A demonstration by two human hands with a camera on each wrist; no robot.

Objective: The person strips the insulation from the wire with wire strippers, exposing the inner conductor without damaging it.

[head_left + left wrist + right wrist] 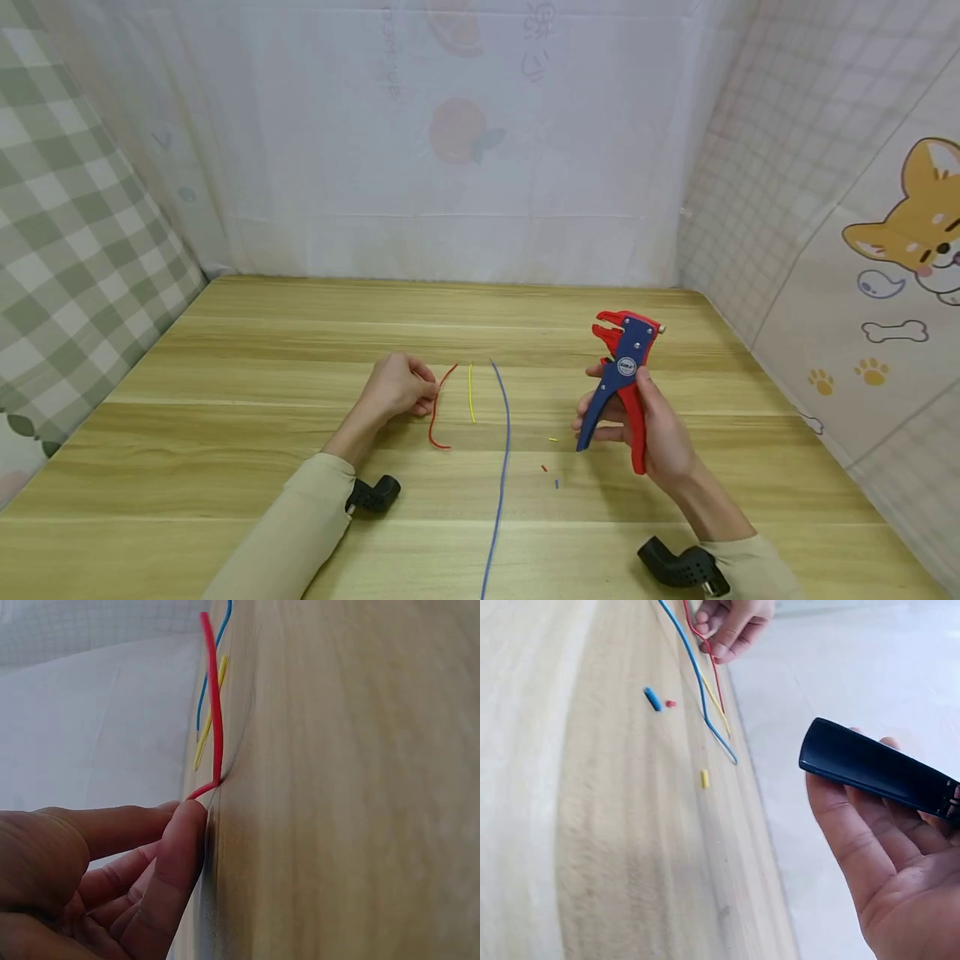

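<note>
My left hand (401, 385) pinches a red wire (217, 727) between thumb and fingertips, low over the wooden table. The wire bends near the fingertips, and its long part points away from the hand in the left wrist view. A short yellow wire (471, 393) and a long blue wire (507, 425) lie just right of it. In my right hand (669, 437) is a red and blue wire stripper (627, 367), held by its handles with the jaws pointing up and left. The handles stand spread apart, and nothing is between the jaws.
Small cut pieces lie between the blue wire and the right hand: a yellow piece (552, 439), a red piece (544, 468) and a blue piece (557, 483). A white printed curtain (337, 167) hangs behind the table (262, 333), with patterned cloths at both sides.
</note>
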